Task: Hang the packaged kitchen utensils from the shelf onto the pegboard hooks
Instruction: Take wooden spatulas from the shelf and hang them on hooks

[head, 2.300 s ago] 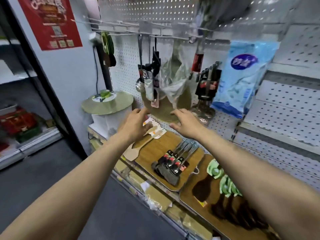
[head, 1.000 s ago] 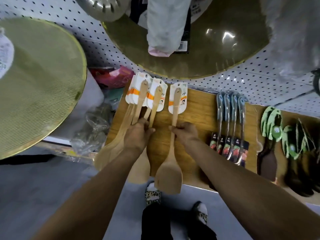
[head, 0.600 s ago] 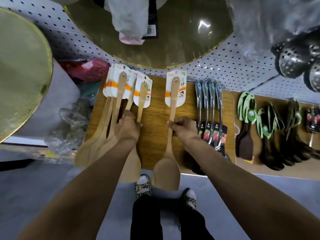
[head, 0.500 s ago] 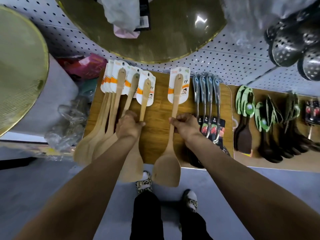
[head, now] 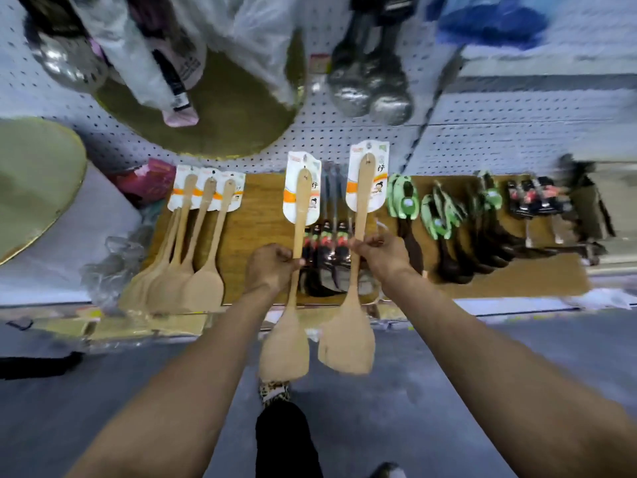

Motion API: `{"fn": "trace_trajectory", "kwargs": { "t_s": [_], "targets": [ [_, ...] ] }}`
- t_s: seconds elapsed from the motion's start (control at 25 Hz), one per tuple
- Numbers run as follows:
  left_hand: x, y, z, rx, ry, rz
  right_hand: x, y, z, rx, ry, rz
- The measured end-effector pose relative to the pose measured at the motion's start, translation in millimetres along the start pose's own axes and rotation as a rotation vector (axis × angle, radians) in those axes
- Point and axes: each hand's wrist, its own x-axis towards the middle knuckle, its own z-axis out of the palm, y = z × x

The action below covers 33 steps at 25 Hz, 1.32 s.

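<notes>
Your left hand point(head: 272, 267) grips one wooden spatula point(head: 291, 288), right hand point(head: 382, 255) pinches another spatula point(head: 355, 270); both lifted above shelf point(head: 248, 215).

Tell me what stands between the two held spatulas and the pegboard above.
Hanging goods: above the left hand's spatula a gold round board and plastic bags; above the right hand's spatula steel ladles cover the pegboard.

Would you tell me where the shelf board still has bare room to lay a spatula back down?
The bare strip of wooden board lies between the three wooden spatulas on the left and the metal-handled utensils. Rightward it is crowded: green-carded utensils lie packed side by side.
</notes>
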Motion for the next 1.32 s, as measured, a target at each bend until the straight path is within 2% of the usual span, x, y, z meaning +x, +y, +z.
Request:
{"fn": "trace_trajectory", "kwargs": {
  "t_s": [0.24, 0.52, 0.72, 0.84, 1.04, 1.32],
  "targets": [
    [-148, 105, 150, -0.049, -0.157, 0.233, -61, 8, -244, 0.079, 0.171, -0.122],
    [-241, 246, 286, -0.044, -0.347, 0.47, -91, -10, -456, 0.316, 0.409, -0.265],
    [-268, 325, 387, -0.071, -0.442, 0.555, -69, -19, -579, 0.381, 0.535, -0.304],
    [-271, 380, 464, -0.092, -0.497, 0.581, -44, -29, -660, 0.415, 0.531, -0.376],
    [-278, 467, 579, -0.095, -0.571, 0.591, 5, -50, -786, 0.416, 0.572, -0.376],
    [-292, 547, 684, -0.043, -0.602, 0.615, 81, -54, -910, 0.469, 0.565, -0.349]
  ]
}}
